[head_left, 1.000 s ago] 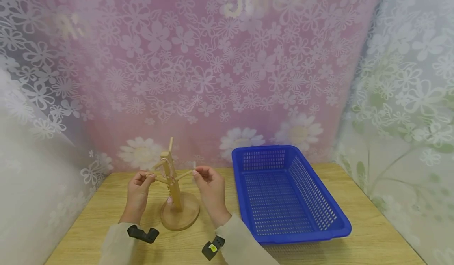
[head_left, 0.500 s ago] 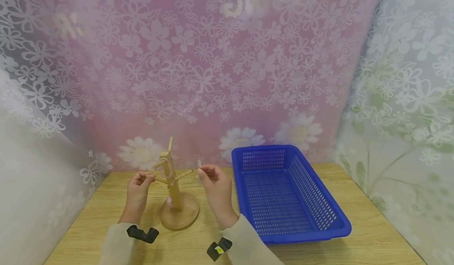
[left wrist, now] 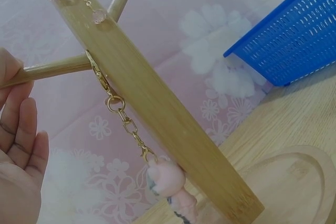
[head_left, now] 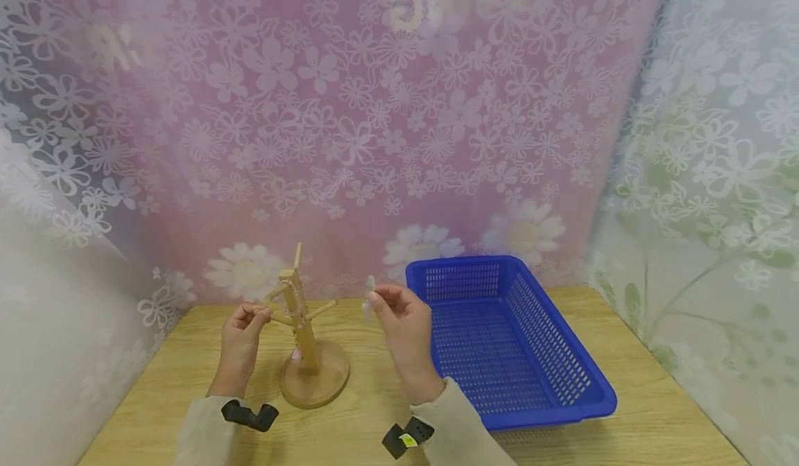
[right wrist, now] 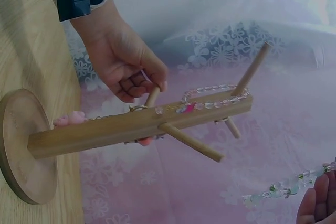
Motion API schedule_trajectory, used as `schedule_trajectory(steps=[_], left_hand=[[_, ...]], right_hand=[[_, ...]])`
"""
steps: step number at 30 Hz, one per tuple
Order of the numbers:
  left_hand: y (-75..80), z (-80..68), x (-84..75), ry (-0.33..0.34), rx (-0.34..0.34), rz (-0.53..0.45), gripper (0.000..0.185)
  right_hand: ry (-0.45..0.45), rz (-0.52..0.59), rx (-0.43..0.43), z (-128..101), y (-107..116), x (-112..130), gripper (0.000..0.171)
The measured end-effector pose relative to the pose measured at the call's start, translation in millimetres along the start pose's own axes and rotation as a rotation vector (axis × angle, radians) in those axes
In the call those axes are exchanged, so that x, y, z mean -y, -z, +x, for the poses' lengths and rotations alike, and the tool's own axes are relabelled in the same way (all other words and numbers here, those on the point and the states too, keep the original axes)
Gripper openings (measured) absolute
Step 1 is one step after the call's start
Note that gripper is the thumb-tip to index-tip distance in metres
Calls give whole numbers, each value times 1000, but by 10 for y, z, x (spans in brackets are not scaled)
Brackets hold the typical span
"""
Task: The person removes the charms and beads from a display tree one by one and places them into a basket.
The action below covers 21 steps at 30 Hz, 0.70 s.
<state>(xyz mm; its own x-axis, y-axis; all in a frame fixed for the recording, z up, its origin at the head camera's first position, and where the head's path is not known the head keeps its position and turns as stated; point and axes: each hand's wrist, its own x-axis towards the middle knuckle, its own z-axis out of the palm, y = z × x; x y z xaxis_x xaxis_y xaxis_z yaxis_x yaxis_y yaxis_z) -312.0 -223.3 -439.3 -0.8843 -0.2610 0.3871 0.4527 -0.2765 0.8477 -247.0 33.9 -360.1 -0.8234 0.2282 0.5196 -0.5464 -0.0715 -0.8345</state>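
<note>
Bead bracelet (right wrist: pixel 286 187) hangs from right hand (head_left: pixel 402 320) pinch, mid-air between wooden stand (head_left: pixel 304 334) and blue basket (head_left: pixel 505 341). Likely light, limp, slippery, fragile; best held by strand. Left hand (head_left: pixel 243 331) grips stand peg (right wrist: pixel 152 97); stand on desk (head_left: pixel 655 410).
</note>
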Motion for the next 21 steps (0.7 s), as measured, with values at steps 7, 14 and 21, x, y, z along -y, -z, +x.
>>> schedule_trajectory(steps=[7, 14, 21], left_hand=[[-14, -4, -1, -2, 2, -3, 24], [-8, 2, 0, -1, -3, -25, 28], [3, -2, 12, -5, 12, -17, 28]], right_hand=[[-43, 49, -11, 12, 160, 19, 20], [-86, 25, -35, 51, 338, 7, 18], [-88, -18, -37, 131, 597, 57, 19]])
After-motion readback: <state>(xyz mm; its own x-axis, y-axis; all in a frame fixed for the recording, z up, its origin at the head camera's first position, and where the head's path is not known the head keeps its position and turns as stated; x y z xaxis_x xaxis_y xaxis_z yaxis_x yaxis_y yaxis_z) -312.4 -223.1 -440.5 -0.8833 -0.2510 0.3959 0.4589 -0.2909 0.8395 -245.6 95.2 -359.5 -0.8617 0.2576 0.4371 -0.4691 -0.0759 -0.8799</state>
